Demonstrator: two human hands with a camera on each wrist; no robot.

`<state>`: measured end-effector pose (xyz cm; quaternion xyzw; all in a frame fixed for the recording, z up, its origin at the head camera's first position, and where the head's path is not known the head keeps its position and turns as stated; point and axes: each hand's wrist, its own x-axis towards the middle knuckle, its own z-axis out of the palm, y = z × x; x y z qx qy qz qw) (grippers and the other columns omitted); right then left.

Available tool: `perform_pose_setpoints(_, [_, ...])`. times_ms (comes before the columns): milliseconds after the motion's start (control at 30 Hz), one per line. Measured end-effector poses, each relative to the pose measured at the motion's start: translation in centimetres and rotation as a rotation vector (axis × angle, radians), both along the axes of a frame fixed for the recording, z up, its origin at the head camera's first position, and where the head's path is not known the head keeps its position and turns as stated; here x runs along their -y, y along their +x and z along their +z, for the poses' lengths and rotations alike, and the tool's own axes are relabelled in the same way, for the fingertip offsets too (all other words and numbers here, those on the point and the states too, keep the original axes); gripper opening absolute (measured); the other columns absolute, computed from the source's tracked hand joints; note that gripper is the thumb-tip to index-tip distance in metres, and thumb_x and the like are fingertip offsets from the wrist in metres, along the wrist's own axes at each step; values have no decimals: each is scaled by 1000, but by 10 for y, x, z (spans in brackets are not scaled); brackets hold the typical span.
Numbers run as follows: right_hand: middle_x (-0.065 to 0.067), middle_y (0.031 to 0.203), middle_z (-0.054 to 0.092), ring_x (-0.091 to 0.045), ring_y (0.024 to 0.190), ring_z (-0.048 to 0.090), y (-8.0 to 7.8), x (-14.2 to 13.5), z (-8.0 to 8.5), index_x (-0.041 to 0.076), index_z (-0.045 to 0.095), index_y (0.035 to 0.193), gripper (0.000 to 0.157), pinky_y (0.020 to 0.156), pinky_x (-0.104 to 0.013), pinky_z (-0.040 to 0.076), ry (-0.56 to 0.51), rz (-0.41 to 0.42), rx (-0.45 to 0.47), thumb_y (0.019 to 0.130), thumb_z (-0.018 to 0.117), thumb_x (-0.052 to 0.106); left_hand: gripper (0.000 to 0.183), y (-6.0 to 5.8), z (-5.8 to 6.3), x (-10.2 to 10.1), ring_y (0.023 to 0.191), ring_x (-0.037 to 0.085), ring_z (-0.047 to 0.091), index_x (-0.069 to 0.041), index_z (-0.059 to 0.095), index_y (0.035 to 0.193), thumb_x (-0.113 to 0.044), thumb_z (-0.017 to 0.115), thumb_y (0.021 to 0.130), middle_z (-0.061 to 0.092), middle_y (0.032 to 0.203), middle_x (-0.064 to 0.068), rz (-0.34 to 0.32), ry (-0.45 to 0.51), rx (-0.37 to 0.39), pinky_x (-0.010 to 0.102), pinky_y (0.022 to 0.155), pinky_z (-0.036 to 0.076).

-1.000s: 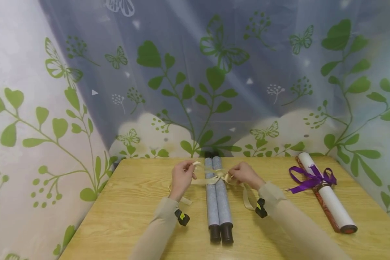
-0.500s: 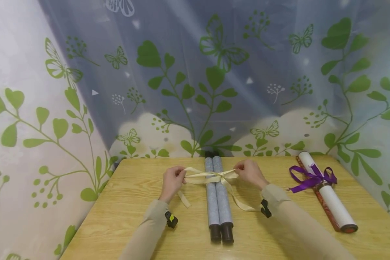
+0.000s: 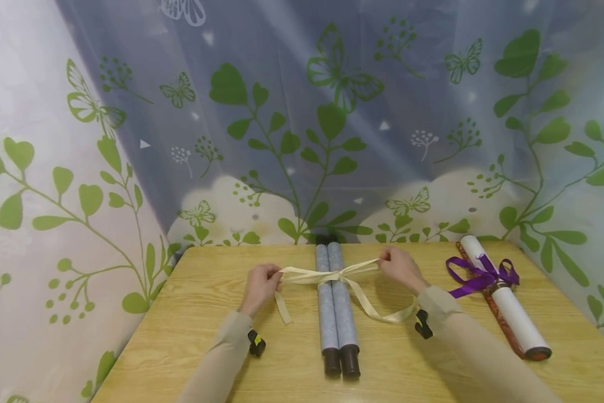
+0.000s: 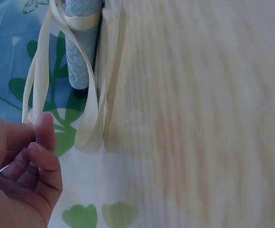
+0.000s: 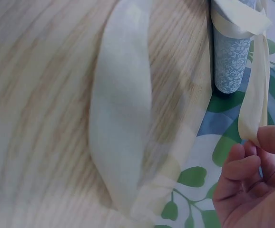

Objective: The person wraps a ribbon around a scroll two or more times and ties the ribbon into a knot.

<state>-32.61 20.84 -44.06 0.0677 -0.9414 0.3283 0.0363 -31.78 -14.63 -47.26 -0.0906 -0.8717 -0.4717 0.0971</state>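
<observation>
A pair of grey-blue patterned scroll rolls (image 3: 329, 319) with dark end knobs lies side by side on the table, pointing away from me. Round their upper part runs a cream ribbon (image 3: 307, 276), knotted on top with a loop out to each side. My left hand (image 3: 260, 286) pinches the left loop between thumb and fingers; in the left wrist view both strands run taut to the fingertips. On the other side my right hand (image 3: 401, 270) pinches the right loop. One loose tail (image 3: 283, 309) hangs by the left hand, and a longer tail (image 3: 382, 317) curves toward the right wrist.
To the right lies a white and red scroll (image 3: 518, 319) tied with a purple ribbon bow (image 3: 483, 275). A wooden table (image 3: 191, 347) carries everything. Behind it hangs a leaf and butterfly patterned curtain (image 3: 281, 140).
Both hands have moved apart, left hand leftward and right hand rightward, each pulling a loop. The loops are drawn out straighter and the knot looks smaller. The scroll rolls stay in place.
</observation>
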Motion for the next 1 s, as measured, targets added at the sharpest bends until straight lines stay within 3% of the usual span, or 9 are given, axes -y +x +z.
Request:
perform_pose_setpoints(267, [-6,75,58,-17,59,48,2,-12,-1,7,57,93,13,53,-30,38,59,51,-25,98,52,17,16,2,3,8,51,11,58,1,73,95,-6,59,96,68,70,12,-52,-195,20,24,49,47])
perform_pose_setpoints(533, [-2,73,59,-15,59,48,0,-23,3,9,61,88,10,52,-30,38,225,109,-106,95,57,15,16,3,7,10,55,11,58,0,74,90,-2,60,95,68,69,6,-63,-354,35,24,52,48])
perform_pose_setpoints(667, [-1,70,56,-15,59,47,0,-27,0,10,59,83,10,52,-28,37,304,116,-129,93,59,9,16,2,11,11,61,11,58,-1,75,89,-1,60,94,71,78,8,-82,-445,-14,27,59,50])
perform_pose_setpoints(800, [-2,72,58,-13,61,49,1,-29,-3,10,57,80,14,53,-27,39,381,146,-168,92,60,4,16,1,13,13,59,10,50,-2,74,82,-1,62,93,68,72,4,-134,-549,-122,26,58,45])
perform_pose_setpoints(900, [-2,72,58,-14,62,50,2,-28,-3,10,57,80,15,54,-28,41,416,160,-180,91,59,1,25,-1,13,15,54,8,39,-4,66,68,1,61,92,54,60,-2,-178,-596,-180,23,54,36])
perform_pose_setpoints(1000, [-3,71,58,-15,62,52,3,-27,-2,7,58,80,13,54,-30,44,449,166,-191,89,60,-1,39,-1,12,17,51,7,29,-11,48,56,4,57,91,36,54,-5,-207,-612,-179,20,52,28])
